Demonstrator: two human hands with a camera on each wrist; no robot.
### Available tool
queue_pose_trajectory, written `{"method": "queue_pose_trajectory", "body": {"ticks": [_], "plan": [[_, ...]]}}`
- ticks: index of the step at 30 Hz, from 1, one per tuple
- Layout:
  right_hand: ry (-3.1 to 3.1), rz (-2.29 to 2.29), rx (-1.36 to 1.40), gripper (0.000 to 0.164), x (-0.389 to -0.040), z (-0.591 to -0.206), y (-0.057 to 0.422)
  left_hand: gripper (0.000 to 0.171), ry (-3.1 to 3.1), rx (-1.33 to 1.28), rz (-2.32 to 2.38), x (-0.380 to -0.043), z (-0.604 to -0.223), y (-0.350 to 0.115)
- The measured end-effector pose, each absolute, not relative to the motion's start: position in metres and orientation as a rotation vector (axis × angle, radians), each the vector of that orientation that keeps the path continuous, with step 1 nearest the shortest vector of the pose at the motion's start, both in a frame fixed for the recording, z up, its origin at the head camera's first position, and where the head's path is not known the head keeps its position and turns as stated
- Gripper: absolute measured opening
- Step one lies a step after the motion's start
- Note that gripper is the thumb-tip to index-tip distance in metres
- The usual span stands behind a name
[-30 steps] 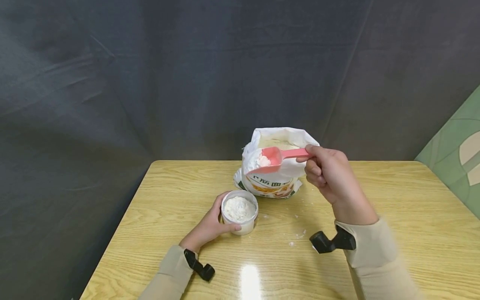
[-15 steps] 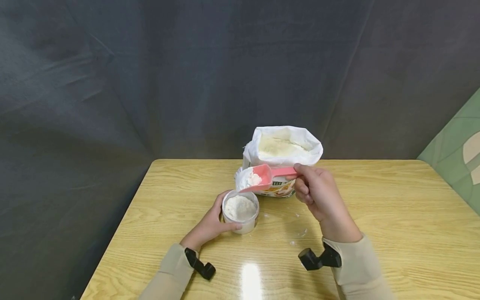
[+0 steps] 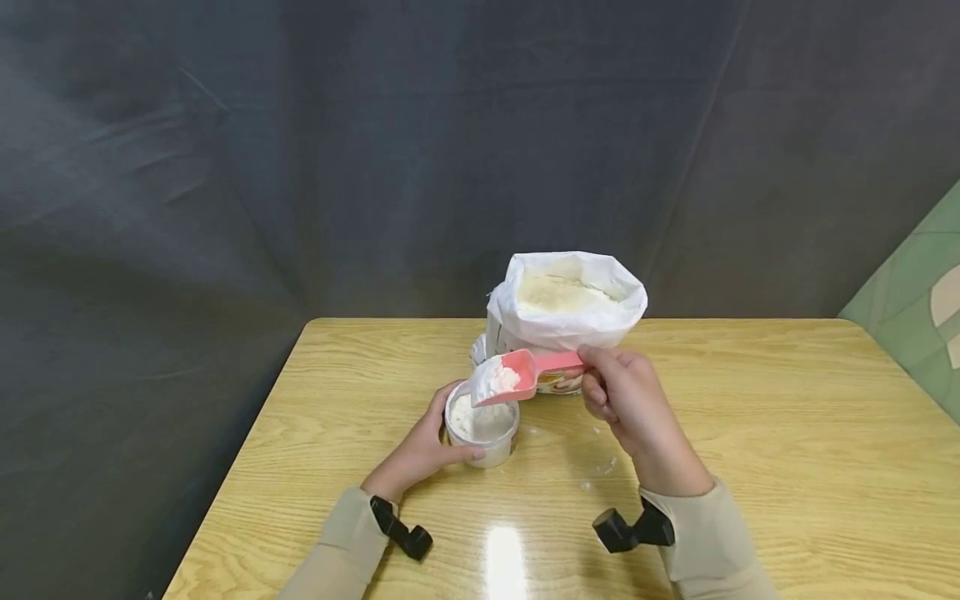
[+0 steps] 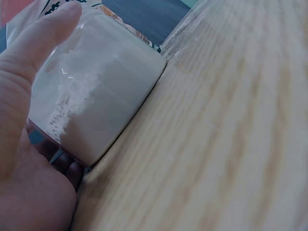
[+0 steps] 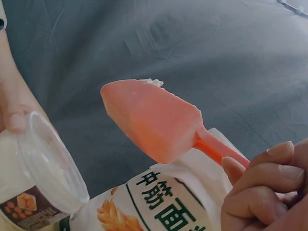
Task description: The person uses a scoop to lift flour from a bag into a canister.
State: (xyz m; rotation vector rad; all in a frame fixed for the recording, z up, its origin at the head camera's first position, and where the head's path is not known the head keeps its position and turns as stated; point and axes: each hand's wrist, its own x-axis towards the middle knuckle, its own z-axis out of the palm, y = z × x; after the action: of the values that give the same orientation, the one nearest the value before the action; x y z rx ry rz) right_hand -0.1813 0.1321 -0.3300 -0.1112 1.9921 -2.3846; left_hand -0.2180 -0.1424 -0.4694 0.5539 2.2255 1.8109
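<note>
My right hand (image 3: pixel 626 404) pinches the handle of a pink scoop (image 3: pixel 527 373), its bowl heaped with white flour (image 3: pixel 497 379). The scoop's tip overlaps the far rim of a clear plastic jar (image 3: pixel 491 452) in the head view. From below, the right wrist view shows the scoop's underside (image 5: pixel 154 120), with a little flour over its edge. My left hand (image 3: pixel 420 450) grips the jar from the left, thumb in front and fingers behind. The jar stands on the table with white flour inside, and the left wrist view shows its wall (image 4: pixel 106 82) close up.
A white flour bag (image 3: pixel 570 321) stands open behind the jar, flour showing inside. Small flour spills (image 3: pixel 600 473) dot the wooden table (image 3: pixel 787 433). A dark cloth (image 3: pixel 450 167) hangs behind the table, and a green panel (image 3: pixel 915 308) is at the right.
My right hand has brought the loaded scoop down and left, from in front of the bag's mouth to the jar's rim. The left hand and jar have hardly moved.
</note>
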Motion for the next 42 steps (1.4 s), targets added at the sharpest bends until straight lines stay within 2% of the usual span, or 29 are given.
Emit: {"method": "queue_pose_trajectory", "body": {"ticks": [11,31,42], "plan": [[2.204,-2.156,-0.052,0.035,-0.188,-0.343,0.121,0.102,2.211,0.553,1.823,-0.219,-0.471,-0.142],[2.56,-1.949,-0.017,0.032,-0.184,-0.353,0.097,0.102,2.212,0.564,1.825,-0.218,-0.468,-0.141],[2.761,-1.907,-0.16,0.031,-0.176,-0.354,0.09,0.103,2.212,0.555,1.823,-0.218,-0.468,-0.142]]}}
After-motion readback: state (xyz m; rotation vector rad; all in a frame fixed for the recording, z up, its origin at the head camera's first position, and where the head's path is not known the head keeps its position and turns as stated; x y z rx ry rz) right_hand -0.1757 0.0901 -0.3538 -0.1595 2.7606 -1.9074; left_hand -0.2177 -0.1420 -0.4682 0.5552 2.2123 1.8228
